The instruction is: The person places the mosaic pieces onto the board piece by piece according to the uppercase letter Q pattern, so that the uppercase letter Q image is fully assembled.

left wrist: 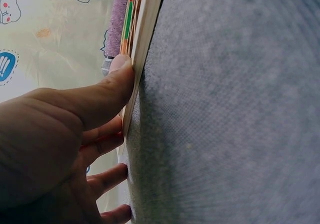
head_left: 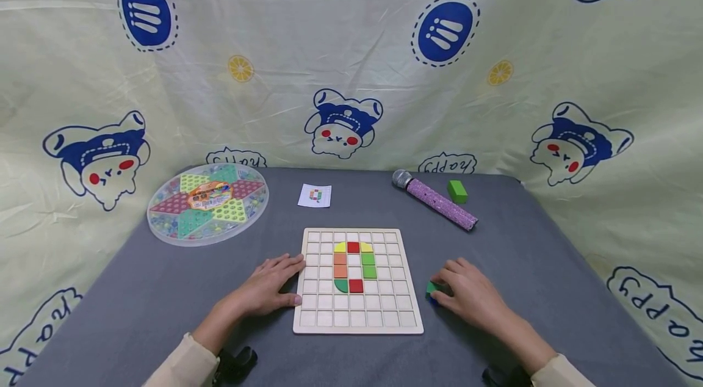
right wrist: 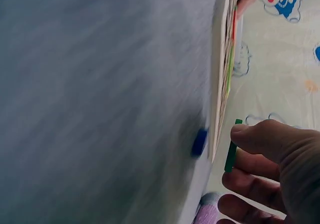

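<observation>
A pale wooden grid board lies flat on the table, with red, yellow, orange and green tiles set in a ring on its squares. At its left edge rests my left hand, fingers extended and thumb against the rim; the left wrist view shows the thumb on the board's side. Right of the board, my right hand pinches a thin green tile between thumb and fingers. A small blue piece lies on the cloth beneath that hand, mostly hidden in the head view.
Behind the board lies a white card with a small coloured pattern. A round game box sits at the back left. The purple glittery microphone and a green block are at the back right. A printed curtain hangs behind.
</observation>
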